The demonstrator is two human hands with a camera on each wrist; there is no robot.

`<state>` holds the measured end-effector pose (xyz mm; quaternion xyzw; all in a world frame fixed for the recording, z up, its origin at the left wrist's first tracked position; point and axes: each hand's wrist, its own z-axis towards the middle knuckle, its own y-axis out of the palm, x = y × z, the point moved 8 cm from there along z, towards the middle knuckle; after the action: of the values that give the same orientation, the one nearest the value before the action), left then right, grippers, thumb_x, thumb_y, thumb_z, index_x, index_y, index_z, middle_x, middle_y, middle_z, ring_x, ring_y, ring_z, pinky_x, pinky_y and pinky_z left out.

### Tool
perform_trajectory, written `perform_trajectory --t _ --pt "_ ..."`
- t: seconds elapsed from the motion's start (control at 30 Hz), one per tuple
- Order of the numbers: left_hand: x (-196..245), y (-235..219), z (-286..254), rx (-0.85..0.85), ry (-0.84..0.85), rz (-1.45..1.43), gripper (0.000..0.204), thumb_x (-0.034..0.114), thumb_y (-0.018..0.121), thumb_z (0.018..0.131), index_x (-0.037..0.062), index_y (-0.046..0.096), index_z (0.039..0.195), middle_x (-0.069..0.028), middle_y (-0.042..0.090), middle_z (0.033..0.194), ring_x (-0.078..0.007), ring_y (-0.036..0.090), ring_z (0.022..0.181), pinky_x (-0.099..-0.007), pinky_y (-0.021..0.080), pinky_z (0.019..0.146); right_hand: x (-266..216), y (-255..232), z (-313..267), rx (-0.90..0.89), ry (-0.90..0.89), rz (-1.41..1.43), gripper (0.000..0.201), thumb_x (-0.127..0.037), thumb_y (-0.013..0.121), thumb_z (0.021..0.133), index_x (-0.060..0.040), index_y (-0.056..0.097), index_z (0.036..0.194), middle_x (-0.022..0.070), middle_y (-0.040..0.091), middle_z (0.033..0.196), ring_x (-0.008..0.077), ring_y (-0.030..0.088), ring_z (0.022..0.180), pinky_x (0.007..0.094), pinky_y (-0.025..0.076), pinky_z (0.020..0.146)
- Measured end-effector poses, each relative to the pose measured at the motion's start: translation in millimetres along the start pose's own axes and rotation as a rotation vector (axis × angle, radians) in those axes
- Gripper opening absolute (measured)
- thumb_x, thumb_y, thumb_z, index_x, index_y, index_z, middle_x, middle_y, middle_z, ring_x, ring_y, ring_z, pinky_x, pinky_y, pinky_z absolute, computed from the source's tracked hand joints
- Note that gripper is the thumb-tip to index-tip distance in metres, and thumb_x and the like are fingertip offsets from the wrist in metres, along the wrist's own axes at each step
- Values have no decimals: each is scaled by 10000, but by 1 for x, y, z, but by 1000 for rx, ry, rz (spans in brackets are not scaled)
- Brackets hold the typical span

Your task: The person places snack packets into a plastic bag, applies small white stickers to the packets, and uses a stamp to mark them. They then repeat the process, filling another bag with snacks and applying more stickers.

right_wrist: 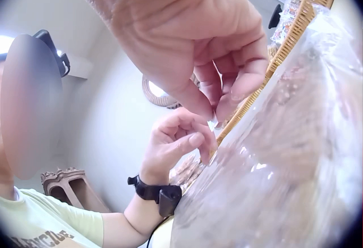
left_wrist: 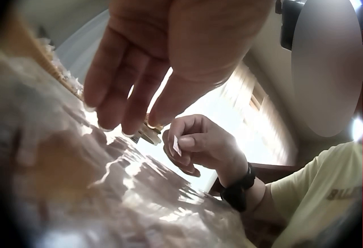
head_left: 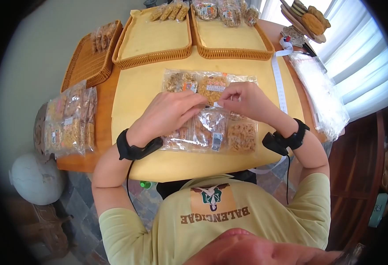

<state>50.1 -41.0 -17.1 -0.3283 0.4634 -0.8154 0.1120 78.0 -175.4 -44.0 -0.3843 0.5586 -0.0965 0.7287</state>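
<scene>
R hand had a small white slip pinched btwn thumb & fingers, over clear food pkts mid-tabletop. L hand was nearby, fingers loosely extended, slightly apart; pkt contact unclear. Wicker trays sat beyond, w/ bagged snacks.

Head: above, facing down; wrists: low, close, facing across; both share hands, shirt, plastic

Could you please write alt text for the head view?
A person's right hand pinches a small white slip over clear food packets on a yellow-covered table, the left hand beside it; wicker trays holding more packets sit beyond.
</scene>
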Motion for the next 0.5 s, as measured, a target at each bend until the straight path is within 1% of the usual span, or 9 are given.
perform_trajectory --t 0.03,0.07,0.13,0.27,0.33,0.37,0.43,0.5 --pt "-2 2 0 -21 -25 -9 196 131 572 788 100 565 982 -103 604 812 -306 579 719 -390 463 607 3 -2 2 16 19 7 127 -141 645 760 -17 652 785 24 596 629 64 468 499 204 406 498" --pt "-3 2 0 -19 -25 -9 196 131 572 788 100 565 982 -103 604 812 -306 579 719 -390 463 607 1 -3 4 16 18 6 127 -141 645 760 -17 652 785 24 596 629 64 468 499 204 406 498" --pt "-7 5 0 -57 -61 -24 262 129 570 788 108 554 1049 -115 604 860 -315 577 754 -397 461 633 6 -1 6 -44 189 37 128 -140 644 756 -14 652 780 15 585 606 69 492 522 228 419 502" --pt "-14 10 1 -95 -91 -48 319 131 567 792 121 534 1109 -121 590 882 -316 572 776 -398 456 649 9 -1 8 -43 197 -21 130 -144 644 750 -15 654 770 26 586 594 83 512 527 250 434 507" --pt "-15 14 0 -141 -127 -53 392 102 596 765 125 524 1150 -105 568 870 -265 590 747 -346 471 664 2 -3 10 54 17 -144 134 -149 645 750 -17 654 770 58 596 598 111 529 510 254 444 511" --pt "-15 14 0 -141 -127 -54 392 102 596 765 125 524 1150 -105 568 870 -265 590 747 -346 471 664 3 -2 10 53 18 -144 134 -149 645 750 -17 654 770 58 596 598 111 529 510 254 444 511" --pt "-13 16 0 -162 -99 -4 414 103 594 769 137 511 1173 -106 560 882 -265 588 747 -347 469 666 -6 -3 9 102 -102 -248 132 -148 647 748 -20 655 777 85 605 621 137 538 513 257 448 520" --pt "-12 17 0 -160 -97 6 416 98 590 772 138 509 1178 -100 561 865 -265 583 737 -346 467 662 -5 -1 9 106 -114 -248 131 -149 648 748 -22 656 777 89 606 627 144 543 517 257 448 523"
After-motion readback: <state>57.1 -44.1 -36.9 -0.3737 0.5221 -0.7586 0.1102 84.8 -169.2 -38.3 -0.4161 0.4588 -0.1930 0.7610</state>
